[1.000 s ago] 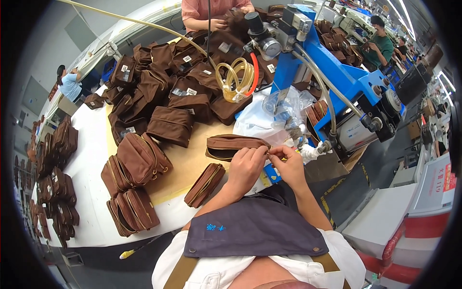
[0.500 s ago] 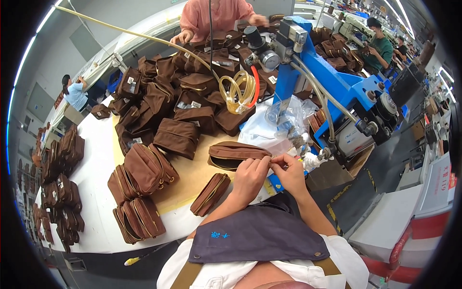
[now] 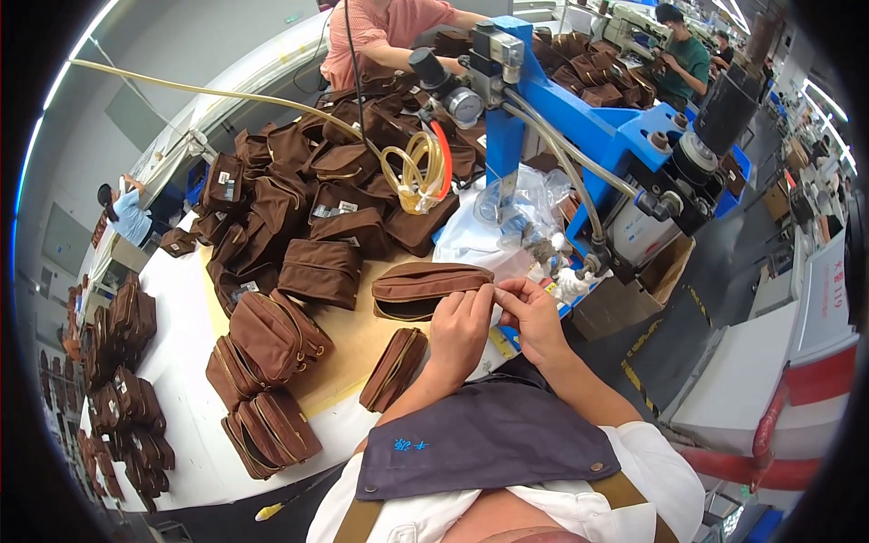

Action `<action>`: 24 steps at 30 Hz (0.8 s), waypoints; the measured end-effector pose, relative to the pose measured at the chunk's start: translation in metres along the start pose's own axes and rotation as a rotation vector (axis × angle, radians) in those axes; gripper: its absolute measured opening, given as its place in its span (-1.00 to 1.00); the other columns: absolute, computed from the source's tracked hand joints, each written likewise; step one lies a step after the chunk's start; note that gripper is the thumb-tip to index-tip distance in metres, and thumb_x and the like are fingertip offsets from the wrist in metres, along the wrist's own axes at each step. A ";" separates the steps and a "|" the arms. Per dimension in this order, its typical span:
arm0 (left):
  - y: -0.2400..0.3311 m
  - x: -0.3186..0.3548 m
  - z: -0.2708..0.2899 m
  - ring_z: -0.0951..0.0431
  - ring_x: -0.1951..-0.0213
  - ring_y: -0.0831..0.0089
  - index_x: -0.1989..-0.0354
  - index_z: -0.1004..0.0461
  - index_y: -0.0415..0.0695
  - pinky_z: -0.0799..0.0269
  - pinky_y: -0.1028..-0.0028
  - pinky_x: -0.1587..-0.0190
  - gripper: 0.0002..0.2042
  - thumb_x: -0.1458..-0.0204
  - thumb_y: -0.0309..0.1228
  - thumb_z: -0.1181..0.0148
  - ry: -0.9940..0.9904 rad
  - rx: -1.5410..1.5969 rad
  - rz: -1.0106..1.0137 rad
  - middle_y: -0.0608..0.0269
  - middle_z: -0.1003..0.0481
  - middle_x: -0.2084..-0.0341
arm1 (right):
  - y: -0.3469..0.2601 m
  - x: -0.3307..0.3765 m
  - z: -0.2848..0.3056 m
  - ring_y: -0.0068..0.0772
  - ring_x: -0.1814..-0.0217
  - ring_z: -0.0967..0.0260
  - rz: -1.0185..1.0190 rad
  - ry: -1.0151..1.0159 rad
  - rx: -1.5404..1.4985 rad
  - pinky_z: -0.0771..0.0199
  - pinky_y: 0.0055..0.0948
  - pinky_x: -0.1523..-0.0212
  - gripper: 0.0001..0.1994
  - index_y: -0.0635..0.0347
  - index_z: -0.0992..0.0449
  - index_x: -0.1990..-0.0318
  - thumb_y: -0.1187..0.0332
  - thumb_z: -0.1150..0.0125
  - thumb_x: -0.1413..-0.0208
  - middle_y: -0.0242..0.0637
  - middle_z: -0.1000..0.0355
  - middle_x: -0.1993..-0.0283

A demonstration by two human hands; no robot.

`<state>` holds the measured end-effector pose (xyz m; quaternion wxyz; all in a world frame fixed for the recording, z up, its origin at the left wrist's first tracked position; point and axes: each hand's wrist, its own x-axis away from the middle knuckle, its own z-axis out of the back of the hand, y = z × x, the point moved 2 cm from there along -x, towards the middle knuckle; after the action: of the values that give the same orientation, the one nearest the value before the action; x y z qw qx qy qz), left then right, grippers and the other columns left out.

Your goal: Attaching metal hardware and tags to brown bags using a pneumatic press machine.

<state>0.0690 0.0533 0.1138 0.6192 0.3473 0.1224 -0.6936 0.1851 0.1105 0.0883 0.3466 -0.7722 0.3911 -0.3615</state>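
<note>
A brown zippered pouch (image 3: 425,281) lies in front of me with its gold-zipped mouth gaping. My left hand (image 3: 460,328) is closed on the right end of this pouch. Close beside it, my right hand (image 3: 532,317) has thumb and forefinger pinched together at the same end; whatever small thing is between them is too small to make out. A second, slim brown pouch (image 3: 395,369) lies just left of my left wrist, touched by neither hand.
A blue pneumatic press (image 3: 579,118) stands at the right, with a gauge, hoses and coiled tubing (image 3: 416,176). Brown bags (image 3: 321,271) are heaped on the table (image 3: 172,362). Plastic bags (image 3: 489,235) lie by the press. Across the table a person in pink (image 3: 389,36) reaches rightward.
My hands stay at the pouch's right end, the right hand's fingers slightly shifted. The view has turned a little. The person opposite has stretched an arm toward the right.
</note>
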 end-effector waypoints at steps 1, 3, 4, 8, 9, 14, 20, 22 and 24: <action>0.000 -0.002 0.004 -0.42 0.46 0.38 0.20 -0.44 -0.19 -0.32 0.42 0.37 -0.77 0.08 -0.51 -0.15 0.028 0.010 0.000 0.28 -0.39 0.55 | -0.002 0.002 0.001 -0.71 0.50 -0.33 0.002 0.034 0.053 -0.40 -0.65 0.48 -0.89 0.20 -0.48 0.23 0.48 -0.25 -0.10 -0.46 -0.43 0.40; 0.001 -0.005 0.014 -0.45 0.49 0.35 0.26 -0.47 -0.16 -0.36 0.40 0.40 -0.82 0.09 -0.51 -0.20 -0.020 0.183 -0.004 0.27 -0.45 0.56 | -0.010 0.008 0.003 -0.69 0.50 -0.33 0.053 -0.014 0.098 -0.39 -0.65 0.48 -0.89 0.23 -0.49 0.24 0.49 -0.26 -0.09 -0.45 -0.44 0.41; 0.001 -0.007 0.020 -0.48 0.53 0.31 0.32 -0.49 -0.12 -0.39 0.36 0.44 -0.85 0.10 -0.48 -0.26 -0.018 0.276 0.024 0.25 -0.49 0.56 | -0.018 0.013 0.006 -0.70 0.50 -0.34 0.112 -0.075 0.201 -0.38 -0.67 0.47 -0.89 0.24 -0.50 0.24 0.49 -0.27 -0.08 -0.43 -0.45 0.40; 0.013 -0.013 0.021 -0.58 0.43 0.18 0.34 -0.50 -0.18 -0.48 0.35 0.36 -0.89 0.05 -0.47 -0.24 -0.171 0.644 0.075 0.14 -0.56 0.48 | -0.048 0.038 0.027 -0.71 0.43 -0.36 0.166 -0.191 0.426 -0.36 -0.71 0.42 -0.82 0.24 -0.52 0.17 0.49 -0.31 -0.05 -0.40 -0.49 0.30; 0.018 -0.013 0.019 -0.59 0.42 0.18 0.34 -0.50 -0.20 -0.49 0.36 0.37 -0.88 0.06 -0.47 -0.22 -0.221 0.689 0.091 0.12 -0.56 0.48 | -0.055 0.043 0.034 -0.71 0.42 -0.37 0.162 -0.205 0.442 -0.35 -0.72 0.40 -0.75 0.25 -0.50 0.12 0.49 -0.33 -0.02 -0.36 -0.49 0.24; 0.032 -0.023 -0.011 -0.57 0.44 0.30 0.34 -0.49 -0.22 -0.46 0.42 0.36 -0.90 0.03 -0.48 -0.17 -0.439 1.069 0.015 0.16 -0.55 0.49 | -0.077 0.050 0.060 -0.55 0.19 -0.40 0.279 -0.470 0.804 -0.40 -0.57 0.18 -0.33 0.21 -0.34 -0.15 0.26 -0.48 0.16 -0.29 -0.34 -0.07; 0.039 -0.031 -0.049 -0.56 0.44 0.25 0.33 -0.49 -0.20 -0.44 0.38 0.34 -0.88 -0.01 -0.43 -0.17 -0.683 1.151 -0.086 0.14 -0.54 0.50 | -0.073 0.039 0.095 -0.52 0.23 -0.39 0.044 -0.495 1.071 -0.43 -0.52 0.22 -0.40 0.26 -0.40 -0.06 0.22 -0.45 0.16 -0.34 -0.45 0.21; 0.039 -0.033 -0.060 -0.56 0.45 0.26 0.32 -0.51 -0.19 -0.44 0.38 0.34 -0.88 -0.01 -0.43 -0.18 -0.663 1.171 -0.091 0.14 -0.54 0.51 | -0.076 0.035 0.110 -0.60 0.34 -0.34 -0.096 -0.470 0.910 -0.36 -0.58 0.36 -0.41 0.24 -0.41 -0.05 0.22 -0.46 0.16 -0.39 -0.43 0.25; 0.040 -0.037 -0.072 -0.54 0.47 0.28 0.34 -0.55 -0.16 -0.43 0.40 0.35 -0.88 0.03 -0.40 -0.23 -0.566 1.145 -0.126 0.14 -0.53 0.50 | -0.073 0.030 0.120 -0.77 0.55 -0.17 -0.296 -0.352 0.744 -0.11 -0.71 0.64 -0.46 0.17 -0.43 -0.01 0.25 -0.46 0.18 -0.53 -0.36 0.35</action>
<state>0.1304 0.1173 0.0949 0.3021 0.4187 -0.4154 -0.7489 0.3237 0.1481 0.0966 0.6071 -0.6923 0.0543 -0.3862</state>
